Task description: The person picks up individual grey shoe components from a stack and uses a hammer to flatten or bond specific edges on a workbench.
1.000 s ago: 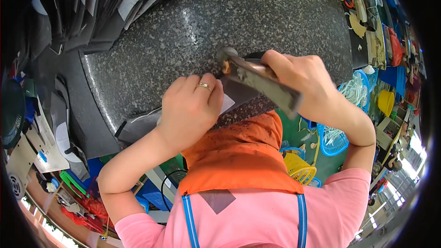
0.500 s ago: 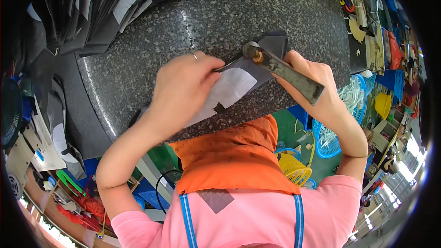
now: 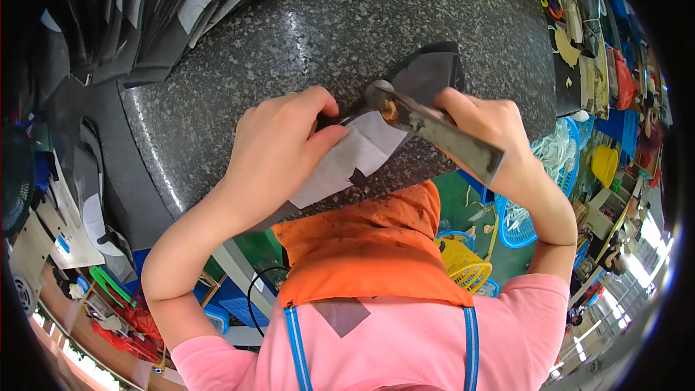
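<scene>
A black sheet piece (image 3: 427,76) with a pale grey-white patch (image 3: 369,141) lies on the dark speckled stone slab in front of me. At its far left edge, my left hand (image 3: 279,145) pinches the folded rim between thumb and fingers. My right hand (image 3: 489,130) is closed round a hammer (image 3: 434,130), whose handle is mostly hidden under its long metal head. The round face of the hammer is over the piece's far edge, just right of my left fingertips. Whether it touches the piece, I cannot tell.
A stack of similar black pieces (image 3: 156,22) stands at the far left, more (image 3: 90,195) lie below it. Past the slab's (image 3: 340,36) right edge are blue baskets (image 3: 517,221) with white strips and a yellow basket (image 3: 463,264). My orange apron (image 3: 362,246) meets the near edge.
The hammer and the right hand have shifted slightly left and nearer. My left hand has moved a little left and changed its pinch, and the black piece has turned slightly under the hands.
</scene>
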Demonstrator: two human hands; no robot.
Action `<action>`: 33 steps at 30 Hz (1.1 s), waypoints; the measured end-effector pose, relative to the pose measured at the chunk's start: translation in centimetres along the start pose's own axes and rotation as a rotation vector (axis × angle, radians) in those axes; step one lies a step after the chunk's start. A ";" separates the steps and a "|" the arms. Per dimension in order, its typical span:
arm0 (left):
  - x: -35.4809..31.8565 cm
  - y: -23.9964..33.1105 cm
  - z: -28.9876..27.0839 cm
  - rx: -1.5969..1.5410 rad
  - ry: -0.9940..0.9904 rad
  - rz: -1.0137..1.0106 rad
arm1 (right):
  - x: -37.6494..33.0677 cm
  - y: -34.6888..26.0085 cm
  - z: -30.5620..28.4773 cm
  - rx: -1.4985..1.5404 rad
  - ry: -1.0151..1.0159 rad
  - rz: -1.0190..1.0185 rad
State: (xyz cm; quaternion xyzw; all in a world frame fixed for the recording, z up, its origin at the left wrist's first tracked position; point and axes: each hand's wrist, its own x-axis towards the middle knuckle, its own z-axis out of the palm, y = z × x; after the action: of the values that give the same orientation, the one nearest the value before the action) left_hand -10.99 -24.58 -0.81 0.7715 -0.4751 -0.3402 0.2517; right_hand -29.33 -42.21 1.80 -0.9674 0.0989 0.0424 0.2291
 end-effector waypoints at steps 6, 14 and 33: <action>-0.6 -1.3 2.0 0.116 0.227 0.168 | -1.2 -2.1 0.0 0.005 -0.136 0.009; -3.0 -2.7 2.6 0.236 0.325 0.385 | -1.6 -1.1 -0.4 0.152 -0.177 0.054; -1.3 -2.9 3.2 0.577 0.464 0.633 | 2.3 -2.2 -1.7 0.111 -0.122 0.212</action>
State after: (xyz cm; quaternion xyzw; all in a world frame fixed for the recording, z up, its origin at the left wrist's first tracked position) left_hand -12.20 -22.39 -4.53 0.6829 -0.6927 0.0796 0.2180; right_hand -26.53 -41.41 4.01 -0.9331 0.1887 0.1194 0.2820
